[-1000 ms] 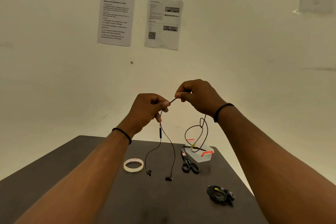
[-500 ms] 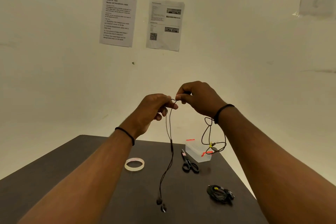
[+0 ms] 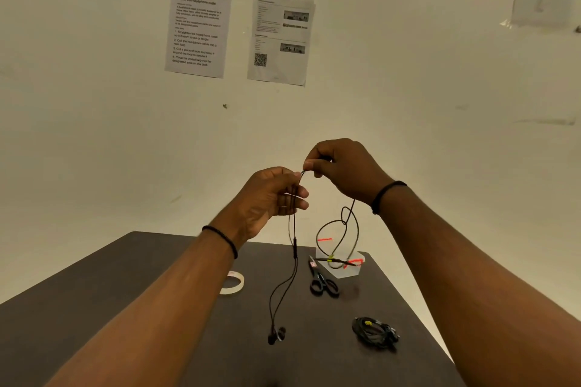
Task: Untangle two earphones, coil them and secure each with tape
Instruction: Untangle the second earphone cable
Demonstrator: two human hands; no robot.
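Note:
A black earphone cable (image 3: 295, 248) hangs in the air above the dark table (image 3: 157, 292). My left hand (image 3: 270, 198) holds its doubled strands, and the two earbuds (image 3: 276, 335) dangle below. My right hand (image 3: 339, 170) pinches the cable just to the right of that, and a knotted loop (image 3: 341, 229) with the plug end (image 3: 333, 259) hangs under its wrist. A second earphone (image 3: 375, 331) lies coiled on the table at the right, with a yellow mark on it. A roll of tape (image 3: 234, 283) lies on the table, partly behind my left forearm.
Black-handled scissors (image 3: 322, 281) lie on the table behind the hanging cable. A small clear box with red marks (image 3: 345, 270) stands near the far right corner. The table's right edge runs close past the coiled earphone. Printed sheets hang on the wall.
The two hands came close together. The earbuds dropped lower and now hang side by side. The loop under my right wrist swung right and back again.

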